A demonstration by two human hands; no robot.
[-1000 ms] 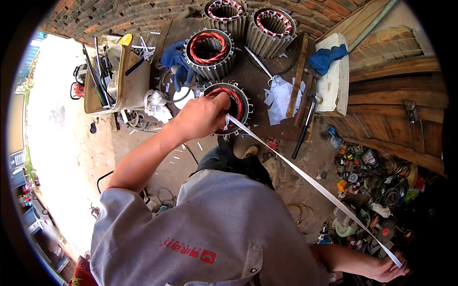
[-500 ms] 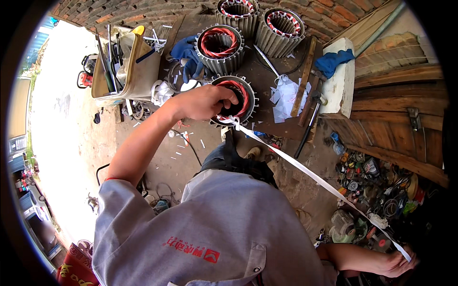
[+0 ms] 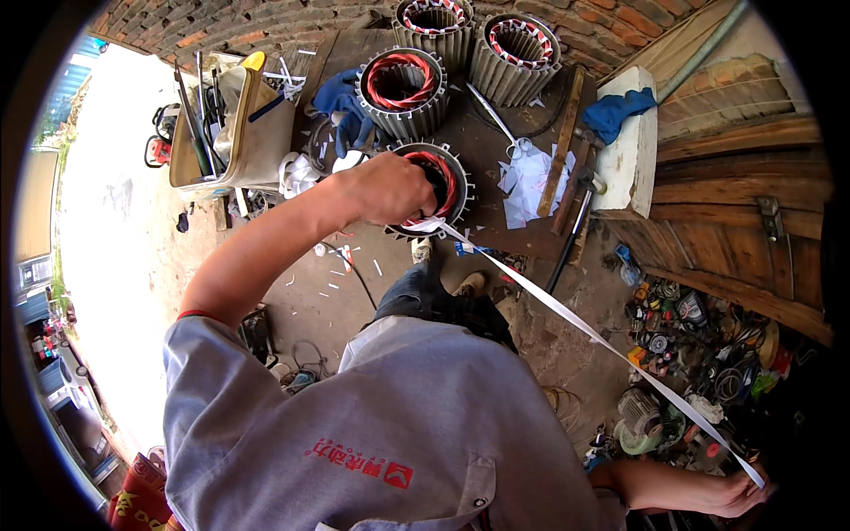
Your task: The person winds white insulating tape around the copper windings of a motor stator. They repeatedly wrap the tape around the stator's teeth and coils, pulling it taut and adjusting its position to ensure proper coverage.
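Note:
A finned metal motor stator (image 3: 466,184) stands at the near edge of the bench, its ring of red windings (image 3: 451,181) facing up. My left hand (image 3: 394,188) lies over its left side, fingers curled down into the bore. The fingertips are hidden there, so what they grip cannot be made out. White cotton binding tape (image 3: 567,314) is looped round the near part of the windings. From there it runs taut to the lower right, where my right hand (image 3: 737,493) pinches it out to the side, well away from the bench.
Behind stand several more stators (image 3: 405,93). A tool bucket (image 3: 232,146) and blue gloves (image 3: 347,102) are at left. White paper pieces (image 3: 531,181), scissors (image 3: 496,115), wooden strips (image 3: 561,146) and a hammer (image 3: 580,217) lie right. Motor parts (image 3: 682,341) clutter the floor.
My left hand has turned over and its fingers have gone deeper into the bore, with the elbow swung outward to the left. My right hand still holds the tape taut.

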